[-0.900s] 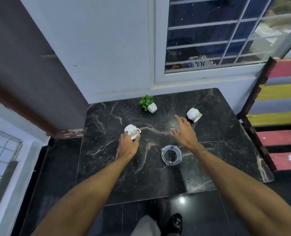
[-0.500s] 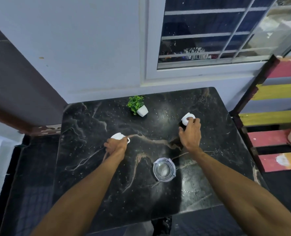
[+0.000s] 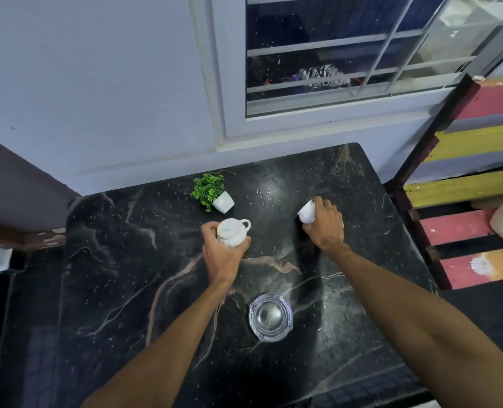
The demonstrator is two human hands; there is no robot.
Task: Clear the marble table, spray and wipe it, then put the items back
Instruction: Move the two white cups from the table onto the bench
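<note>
Marble table (image 3: 112,260), potted plant (image 3: 212,193) at back, glass ashtray (image 3: 271,316) near front

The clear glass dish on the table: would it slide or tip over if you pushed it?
The glass dish looks thick-walled and low, so it is probably heavy for its size and unlikely to tip. On the polished marble table it would likely slide rather than roll. Being glass, it could chip or crack if dropped.
</note>
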